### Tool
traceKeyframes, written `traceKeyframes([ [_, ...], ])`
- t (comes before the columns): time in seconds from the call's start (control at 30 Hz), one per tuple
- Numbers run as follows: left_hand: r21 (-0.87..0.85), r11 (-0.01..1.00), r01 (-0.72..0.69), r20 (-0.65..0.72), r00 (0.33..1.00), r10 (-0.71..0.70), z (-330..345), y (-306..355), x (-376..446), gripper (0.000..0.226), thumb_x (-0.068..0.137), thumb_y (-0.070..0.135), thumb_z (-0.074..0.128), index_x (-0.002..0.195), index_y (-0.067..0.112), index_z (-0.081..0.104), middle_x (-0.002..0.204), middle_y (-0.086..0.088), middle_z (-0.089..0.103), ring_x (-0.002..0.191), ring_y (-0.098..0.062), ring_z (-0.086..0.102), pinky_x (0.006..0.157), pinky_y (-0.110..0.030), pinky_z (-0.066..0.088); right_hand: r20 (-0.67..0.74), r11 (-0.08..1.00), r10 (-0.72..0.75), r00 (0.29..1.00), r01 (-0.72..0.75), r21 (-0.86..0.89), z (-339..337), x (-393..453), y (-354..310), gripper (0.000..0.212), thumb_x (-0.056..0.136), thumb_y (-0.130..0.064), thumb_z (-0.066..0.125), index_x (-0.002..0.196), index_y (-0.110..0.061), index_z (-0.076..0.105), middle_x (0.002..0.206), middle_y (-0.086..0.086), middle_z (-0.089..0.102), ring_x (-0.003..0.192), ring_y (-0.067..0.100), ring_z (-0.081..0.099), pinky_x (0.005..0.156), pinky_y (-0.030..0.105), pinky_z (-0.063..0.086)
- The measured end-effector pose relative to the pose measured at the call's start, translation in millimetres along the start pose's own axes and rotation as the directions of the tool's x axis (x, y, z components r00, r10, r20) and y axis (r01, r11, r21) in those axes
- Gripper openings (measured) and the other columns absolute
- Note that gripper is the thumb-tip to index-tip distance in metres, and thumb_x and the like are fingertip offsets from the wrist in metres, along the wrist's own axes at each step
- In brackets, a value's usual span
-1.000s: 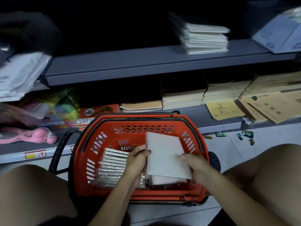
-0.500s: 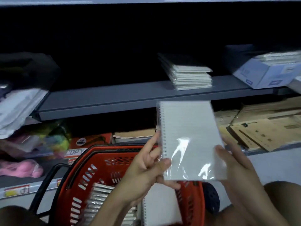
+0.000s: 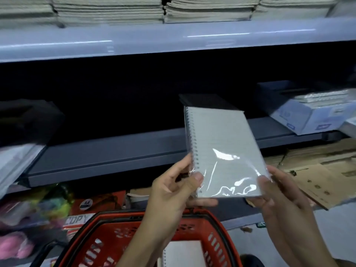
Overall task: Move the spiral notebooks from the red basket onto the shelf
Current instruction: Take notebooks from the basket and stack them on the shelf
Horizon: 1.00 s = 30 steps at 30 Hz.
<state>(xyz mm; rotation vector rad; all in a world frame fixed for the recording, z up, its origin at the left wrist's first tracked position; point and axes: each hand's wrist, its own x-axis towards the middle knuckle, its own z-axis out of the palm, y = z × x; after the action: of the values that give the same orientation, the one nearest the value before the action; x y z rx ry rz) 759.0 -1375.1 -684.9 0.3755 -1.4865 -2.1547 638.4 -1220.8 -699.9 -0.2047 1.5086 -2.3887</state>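
Observation:
A white spiral notebook (image 3: 221,149) in shiny plastic wrap is held up in front of the grey middle shelf (image 3: 115,157), its far edge near a dark stack on that shelf. My left hand (image 3: 173,187) pinches its lower left corner by the spiral, thumb on top. At the lower right corner my right hand (image 3: 277,195) grips the notebook. Below them sits the red basket (image 3: 107,237), with another notebook (image 3: 183,255) visible inside.
A blue-white box (image 3: 312,116) of notebooks stands on the middle shelf at the right. Stacks of paper goods (image 3: 134,10) fill the top shelf. Brown envelopes (image 3: 323,174) lie lower right; colourful packs and a pink toy (image 3: 17,247) lie lower left.
Both hands lifted one notebook out of the basket and raised it toward the middle shelf. The view tilted upward, so the top shelf now shows.

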Motion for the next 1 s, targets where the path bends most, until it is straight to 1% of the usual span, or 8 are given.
traceKeyframes([
  [0.13, -0.002, 1.000, -0.016, -0.106, 0.994, 0.016, 14, 10, 28, 0.050, 0.086, 0.011, 0.069, 0.134, 0.018, 0.060, 0.110, 0.008, 0.076, 0.076, -0.031, 0.077, 0.073, -0.042, 0.063, 0.024, 1.000, -0.004, 1.000, 0.003, 0.008, 10, 29, -9, 0.024, 0.094, -0.006, 0.058, 0.117, -0.007, 0.065, 0.103, 0.010, 0.076, 0.091, 0.021, 0.074, 0.069, 0.026, 0.060],
  [0.23, -0.062, 0.996, -0.057, -0.179, 0.983, 0.045, 28, 18, 60, 0.036, 0.089, 0.006, 0.068, 0.124, 0.015, 0.065, 0.106, -0.002, 0.076, 0.078, -0.018, 0.077, 0.072, -0.042, 0.063, 0.054, 1.000, 0.023, 0.998, -0.022, -0.005, 22, 67, -18, 0.018, 0.096, -0.009, 0.058, 0.113, -0.011, 0.064, 0.103, 0.006, 0.077, 0.096, 0.016, 0.074, 0.072, 0.025, 0.060],
  [0.33, -0.108, 0.992, -0.068, -0.244, 0.969, 0.040, 38, 25, 94, 0.021, 0.090, 0.005, 0.068, 0.111, 0.011, 0.067, 0.109, -0.008, 0.072, 0.081, -0.018, 0.076, 0.066, -0.032, 0.063, 0.081, 0.999, 0.048, 0.996, -0.047, -0.012, 37, 109, -26, 0.022, 0.098, -0.010, 0.058, 0.118, -0.004, 0.062, 0.113, 0.013, 0.073, 0.103, 0.019, 0.072, 0.077, 0.028, 0.060],
  [0.43, -0.083, 0.995, -0.059, -0.308, 0.951, 0.031, 41, 29, 123, 0.033, 0.092, 0.009, 0.069, 0.124, 0.008, 0.060, 0.106, -0.007, 0.073, 0.075, -0.020, 0.077, 0.078, -0.035, 0.063, 0.115, 0.995, 0.095, 0.989, -0.089, -0.052, 47, 148, -27, 0.017, 0.097, -0.008, 0.059, 0.110, 0.000, 0.064, 0.115, 0.017, 0.071, 0.103, 0.022, 0.072, 0.073, 0.026, 0.060],
  [0.57, 0.043, 0.995, -0.092, -0.374, 0.922, 0.101, 40, 16, 131, 0.040, 0.091, 0.017, 0.071, 0.130, 0.016, 0.059, 0.109, -0.003, 0.073, 0.074, -0.021, 0.077, 0.086, -0.034, 0.060, 0.183, 0.982, 0.139, 0.973, -0.112, -0.149, 35, 156, -20, 0.042, 0.090, -0.025, 0.069, 0.128, -0.010, 0.060, 0.120, 0.010, 0.070, 0.103, 0.025, 0.071, 0.086, 0.037, 0.058],
  [0.73, 0.348, 0.908, -0.235, -0.317, 0.882, 0.350, 29, -8, 127, 0.038, 0.081, 0.027, 0.081, 0.117, 0.026, 0.069, 0.115, 0.006, 0.068, 0.095, -0.014, 0.073, 0.079, -0.018, 0.056, 0.153, 0.990, 0.011, 0.988, 0.011, -0.143, 11, 146, -5, 0.057, 0.065, -0.044, 0.084, 0.117, -0.025, 0.069, 0.102, 0.000, 0.067, 0.084, 0.013, 0.064, 0.076, 0.031, 0.055],
  [0.87, 0.447, 0.858, -0.254, -0.342, 0.838, 0.426, 31, -11, 140, 0.034, 0.078, 0.025, 0.083, 0.111, 0.023, 0.074, 0.104, 0.016, 0.065, 0.094, -0.007, 0.067, 0.083, -0.025, 0.057, 0.056, 0.975, -0.110, 0.992, 0.118, -0.186, 27, 158, 0, 0.026, 0.086, -0.027, 0.073, 0.111, -0.023, 0.071, 0.093, -0.002, 0.068, 0.077, 0.010, 0.060, 0.070, 0.028, 0.053],
  [1.0, 0.489, 0.835, -0.251, -0.363, 0.812, 0.457, 30, -9, 161, 0.033, 0.081, 0.028, 0.081, 0.112, 0.023, 0.073, 0.106, 0.018, 0.064, 0.094, -0.008, 0.065, 0.083, -0.021, 0.055, -0.023, 0.968, -0.143, 0.989, 0.135, -0.210, 45, 175, 2, 0.024, 0.088, -0.022, 0.073, 0.112, -0.020, 0.071, 0.087, -0.004, 0.069, 0.070, 0.009, 0.059, 0.067, 0.025, 0.053],
])
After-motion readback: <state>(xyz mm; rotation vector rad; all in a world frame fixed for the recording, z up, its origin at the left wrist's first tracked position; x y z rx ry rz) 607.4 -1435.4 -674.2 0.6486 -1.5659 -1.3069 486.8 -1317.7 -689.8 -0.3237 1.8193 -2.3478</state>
